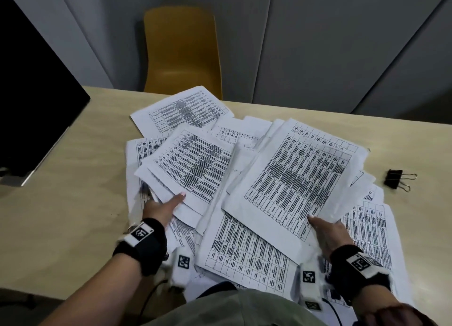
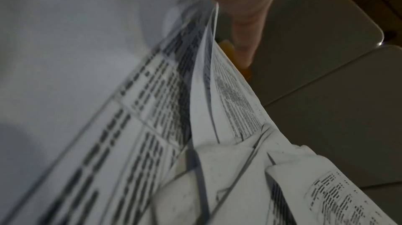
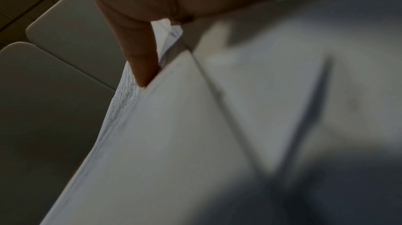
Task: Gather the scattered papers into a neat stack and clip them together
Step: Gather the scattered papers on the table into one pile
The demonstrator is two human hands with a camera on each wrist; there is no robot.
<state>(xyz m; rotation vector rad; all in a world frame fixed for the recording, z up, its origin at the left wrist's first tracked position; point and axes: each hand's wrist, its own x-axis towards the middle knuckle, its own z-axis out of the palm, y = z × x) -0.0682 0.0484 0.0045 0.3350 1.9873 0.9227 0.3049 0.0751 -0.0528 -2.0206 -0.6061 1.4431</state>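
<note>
Many white printed sheets lie in a loose heap across the light wooden table. My left hand pinches a small bundle of sheets, thumb on top, lifting its near edge off the heap. My right hand grips a thicker bundle by its near corner, thumb on top, fingers hidden underneath. In the left wrist view the thumb presses on blurred sheets. In the right wrist view the thumb lies along the bundle's edge. A black binder clip lies to the right of the heap.
A dark monitor stands at the table's left. A yellow chair stands behind the far edge, against grey panels. A cable hangs at the near edge. Bare wood shows left of the heap and around the clip.
</note>
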